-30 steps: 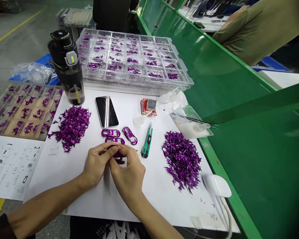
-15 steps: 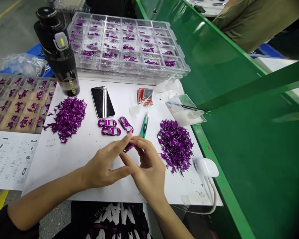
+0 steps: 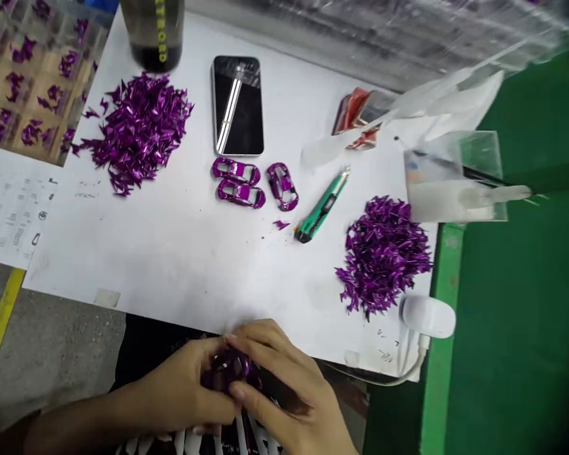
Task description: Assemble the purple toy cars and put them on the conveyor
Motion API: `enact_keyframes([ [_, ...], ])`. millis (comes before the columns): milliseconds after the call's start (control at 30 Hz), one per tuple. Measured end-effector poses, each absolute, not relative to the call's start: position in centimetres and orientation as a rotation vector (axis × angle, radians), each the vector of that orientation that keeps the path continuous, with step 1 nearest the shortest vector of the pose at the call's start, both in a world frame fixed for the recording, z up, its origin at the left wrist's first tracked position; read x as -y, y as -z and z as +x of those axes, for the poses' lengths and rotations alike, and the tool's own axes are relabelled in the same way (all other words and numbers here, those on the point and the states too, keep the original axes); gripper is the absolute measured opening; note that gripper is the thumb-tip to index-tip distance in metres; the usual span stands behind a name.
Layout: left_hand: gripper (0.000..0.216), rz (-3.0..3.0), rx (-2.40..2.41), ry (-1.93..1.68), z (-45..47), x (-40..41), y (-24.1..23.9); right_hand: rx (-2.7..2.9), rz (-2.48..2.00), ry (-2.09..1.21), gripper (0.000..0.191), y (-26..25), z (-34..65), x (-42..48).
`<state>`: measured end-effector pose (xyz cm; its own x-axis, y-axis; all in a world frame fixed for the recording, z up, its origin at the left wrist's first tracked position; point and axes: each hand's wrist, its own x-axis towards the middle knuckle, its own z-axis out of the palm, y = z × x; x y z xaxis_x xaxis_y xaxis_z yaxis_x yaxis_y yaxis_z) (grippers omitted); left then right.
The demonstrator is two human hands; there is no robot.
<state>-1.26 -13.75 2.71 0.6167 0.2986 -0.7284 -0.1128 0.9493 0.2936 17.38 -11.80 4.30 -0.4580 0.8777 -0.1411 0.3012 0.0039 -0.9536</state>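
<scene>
**Off the near edge of the desk (image 3: pixel 171 253), clamped on one glossy purple piece (image 3: pixel 227 368)**

Drawn back in the last half second, from close beside the three purple toy cars (image 3: pixel 238 193) to over the dark clothing (image 3: pixel 145 347). Clamped on the glossy purple piece from both sides: pinched at one side by the left fingers (image 3: pixel 207 349), bridged from above and pressed by thumb at the other by the right fingers (image 3: pixel 265 355). Too covered to show a full shape; probably another car shell.

Uncovered by that retreat: ahead of the fingers and a little to the right, a lone purple sliver (image 3: pixel 281 224), with the green utility knife (image 3: pixel 322 205) near it. Farther ahead, the toy cars, two side by side and one turned apart, just short of the phone (image 3: pixel 239 107). Well ahead to the left, a heap of spiky purple parts (image 3: pixel 145 129); ahead to the right, and nearer, a second heap (image 3: pixel 384 256).

Meaning for the work, as a judgement: closer handling of this one piece, with both sets of fingers occupied and away from heaps, cars and knife alike. Worth minding: apparently no desk beneath the grip now, so liable, if let slip, to drop toward the clothing.
</scene>
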Motion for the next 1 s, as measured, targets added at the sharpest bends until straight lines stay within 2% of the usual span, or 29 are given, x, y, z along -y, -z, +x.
enact_keyframes([
  [133,0.008,0.056,-0.926,-0.279,0.5,14.0,-1.0,1.868,-1.354,-1.292,0.031,-3.5,16.8,11.6],
  [300,0.017,0.007,-1.000,-0.370,1.9,14.1,-1.0,1.915,-1.542,-0.801,0.026,-1.9,13.8,9.2],
  [433,0.023,-0.021,-1.015,-0.445,2.1,14.5,-1.1,2.016,-1.716,-0.574,0.027,-0.4,11.3,7.4],
  [700,0.030,-0.116,-0.881,-0.502,1.2,14.4,-0.5,2.195,-1.817,-0.224,0.023,0.4,9.6,7.1],
  [1000,0.015,-0.080,-0.833,-0.540,1.4,15.3,0.9,2.285,-1.857,-0.105,0.024,0.8,9.1,7.3],
])
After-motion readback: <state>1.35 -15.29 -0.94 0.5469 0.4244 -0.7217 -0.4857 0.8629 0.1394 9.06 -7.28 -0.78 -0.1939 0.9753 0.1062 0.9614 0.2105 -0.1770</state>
